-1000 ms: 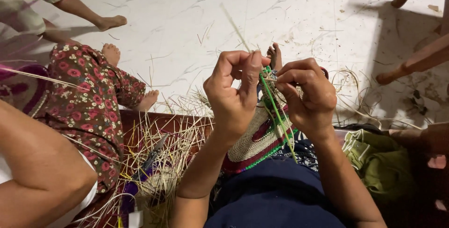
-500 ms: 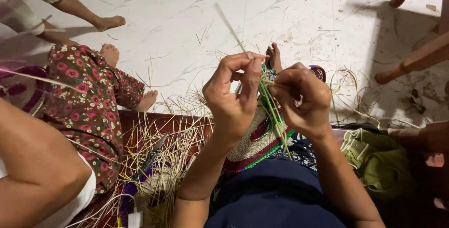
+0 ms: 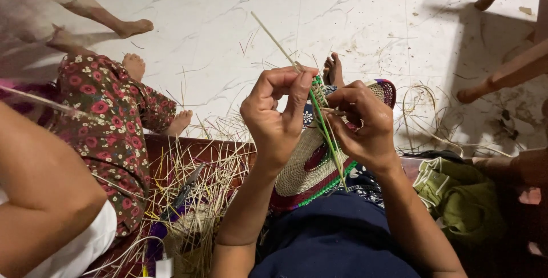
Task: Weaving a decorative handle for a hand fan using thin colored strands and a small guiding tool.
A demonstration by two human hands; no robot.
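A round woven straw piece [image 3: 311,164], tan with maroon, green and purple bands, rests on my lap over my dark blue clothing. My left hand [image 3: 277,115] pinches a thin pale straw strand [image 3: 274,41] that sticks up and to the left. My right hand [image 3: 362,124] grips the rim of the woven piece, with a green strand [image 3: 325,132] running down between both hands. Part of the weave is hidden behind my fingers.
Loose straw [image 3: 194,198] and a pair of scissors [image 3: 185,189] lie on a red mat at left. A person in floral trousers [image 3: 111,124] sits there; an arm [image 3: 40,192] is nearest. A green cloth [image 3: 456,195] lies right. Wooden furniture legs [image 3: 502,75] stand behind.
The pale strand has been drawn lower through my left fingers, and both hands have shifted slightly while still working at the rim.
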